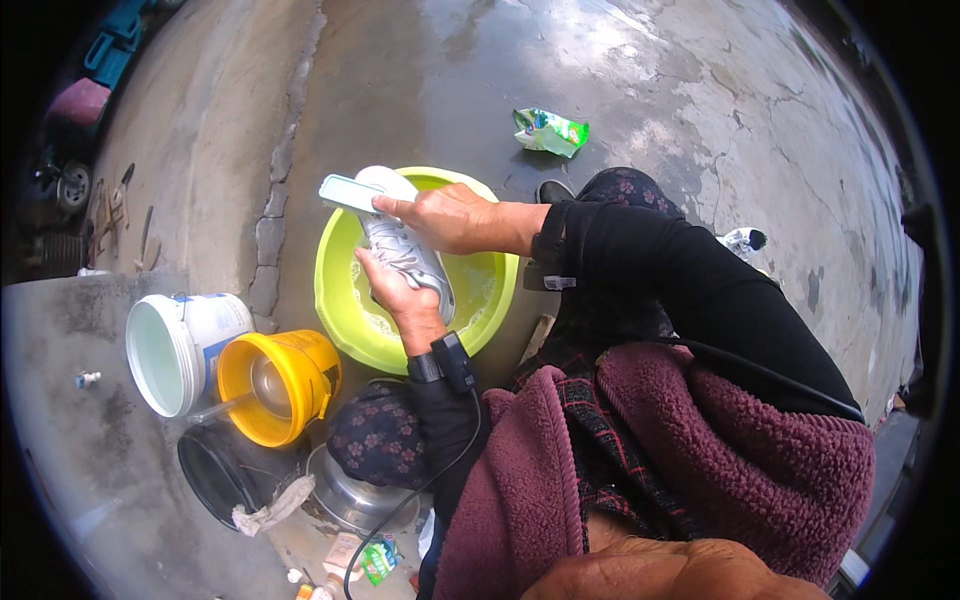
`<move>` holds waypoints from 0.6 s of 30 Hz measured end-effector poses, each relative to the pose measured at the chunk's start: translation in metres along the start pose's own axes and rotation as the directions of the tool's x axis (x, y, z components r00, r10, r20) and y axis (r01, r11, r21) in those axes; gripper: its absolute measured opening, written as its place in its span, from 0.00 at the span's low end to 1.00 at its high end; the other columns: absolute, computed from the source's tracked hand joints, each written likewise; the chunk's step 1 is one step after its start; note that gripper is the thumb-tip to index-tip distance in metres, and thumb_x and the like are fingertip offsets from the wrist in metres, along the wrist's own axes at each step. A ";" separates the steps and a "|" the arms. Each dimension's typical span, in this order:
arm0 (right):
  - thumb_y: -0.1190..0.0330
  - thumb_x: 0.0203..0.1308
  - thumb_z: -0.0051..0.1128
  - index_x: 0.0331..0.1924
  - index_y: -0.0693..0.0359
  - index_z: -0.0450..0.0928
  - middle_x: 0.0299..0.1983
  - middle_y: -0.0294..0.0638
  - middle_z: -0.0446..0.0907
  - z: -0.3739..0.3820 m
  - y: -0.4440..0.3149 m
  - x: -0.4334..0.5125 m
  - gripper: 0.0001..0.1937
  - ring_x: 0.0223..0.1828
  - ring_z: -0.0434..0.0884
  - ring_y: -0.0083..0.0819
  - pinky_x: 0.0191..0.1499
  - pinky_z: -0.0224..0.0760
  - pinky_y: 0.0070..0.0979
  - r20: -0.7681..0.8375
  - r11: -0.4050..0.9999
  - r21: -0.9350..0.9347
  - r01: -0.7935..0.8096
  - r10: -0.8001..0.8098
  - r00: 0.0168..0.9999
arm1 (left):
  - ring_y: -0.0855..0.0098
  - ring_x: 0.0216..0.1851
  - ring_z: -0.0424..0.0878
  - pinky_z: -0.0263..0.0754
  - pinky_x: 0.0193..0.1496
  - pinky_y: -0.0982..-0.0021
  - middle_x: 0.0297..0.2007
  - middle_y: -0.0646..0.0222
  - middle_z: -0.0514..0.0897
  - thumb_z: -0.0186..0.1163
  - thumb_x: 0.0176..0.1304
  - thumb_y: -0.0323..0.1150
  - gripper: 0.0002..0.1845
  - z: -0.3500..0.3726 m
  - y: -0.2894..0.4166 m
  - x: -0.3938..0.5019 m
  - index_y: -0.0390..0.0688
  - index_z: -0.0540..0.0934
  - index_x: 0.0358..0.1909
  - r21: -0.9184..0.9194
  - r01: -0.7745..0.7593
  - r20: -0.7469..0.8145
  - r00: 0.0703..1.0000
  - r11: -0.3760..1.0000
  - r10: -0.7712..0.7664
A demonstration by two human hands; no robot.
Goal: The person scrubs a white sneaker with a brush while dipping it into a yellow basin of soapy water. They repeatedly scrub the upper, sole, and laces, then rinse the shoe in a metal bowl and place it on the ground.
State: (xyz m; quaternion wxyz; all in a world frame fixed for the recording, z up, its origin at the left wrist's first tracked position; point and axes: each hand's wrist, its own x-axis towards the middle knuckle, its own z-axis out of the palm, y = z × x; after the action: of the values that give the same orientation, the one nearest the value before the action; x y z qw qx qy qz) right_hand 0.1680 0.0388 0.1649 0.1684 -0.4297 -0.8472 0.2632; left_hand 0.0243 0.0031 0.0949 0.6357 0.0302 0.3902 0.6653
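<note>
A white lace-up sneaker [405, 247] is held over a lime-green plastic basin [330, 300], its toe pointing away from me. My left hand [401, 292] grips the shoe from its left side, near the laces and collar. In my right hand [454, 217] is a scrubbing brush with a pale blue-white back [351, 193], laid across the toe end of the sneaker. Its bristles are mostly hidden beneath the back. Cloudy water [480, 281] with suds along the edge fills the bottom of the basin.
Left of the basin are a white bucket [161, 352], a yellow bucket [300, 375] holding a clear-handled dipper [225, 407], a black basin [214, 472] and a metal basin [367, 499]. A green packet [551, 133] lies beyond; another shoe [742, 242] stands right, on cracked concrete.
</note>
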 end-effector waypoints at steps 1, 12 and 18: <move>0.69 0.68 0.43 0.73 0.52 0.60 0.31 0.56 0.82 -0.001 -0.001 0.001 0.28 0.30 0.83 0.52 0.33 0.73 0.45 -0.002 0.999 0.018 -0.046 0.046 0.999 | 0.59 0.58 0.76 0.69 0.64 0.60 0.59 0.60 0.77 0.40 0.76 0.56 0.34 0.001 0.000 -0.001 0.36 0.68 0.67 -0.001 0.003 0.029 1.000 1.000 -0.003; 0.70 0.64 0.48 0.70 0.56 0.65 0.28 0.53 0.83 0.005 0.000 -0.005 0.28 0.29 0.84 0.50 0.32 0.75 0.44 0.087 0.996 -0.085 -0.006 0.013 0.996 | 0.58 0.60 0.76 0.71 0.64 0.57 0.61 0.59 0.76 0.40 0.77 0.55 0.33 -0.001 0.007 -0.001 0.38 0.67 0.68 -0.004 -0.024 -0.120 0.993 1.000 0.023; 0.66 0.68 0.48 0.71 0.54 0.64 0.31 0.53 0.83 0.009 -0.012 -0.029 0.26 0.34 0.84 0.51 0.36 0.75 0.45 0.191 0.996 0.087 0.031 -0.047 0.980 | 0.56 0.61 0.76 0.70 0.64 0.55 0.62 0.56 0.76 0.34 0.76 0.58 0.35 -0.008 0.023 0.003 0.38 0.68 0.67 0.007 -0.052 -0.076 0.996 0.999 0.053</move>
State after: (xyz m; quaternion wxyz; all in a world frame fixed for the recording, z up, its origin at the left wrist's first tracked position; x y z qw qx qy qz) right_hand 0.1725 0.0068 0.1629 0.1083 -0.3782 -0.8559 0.3356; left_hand 0.0003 0.0040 0.1008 0.6027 0.0167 0.4148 0.6815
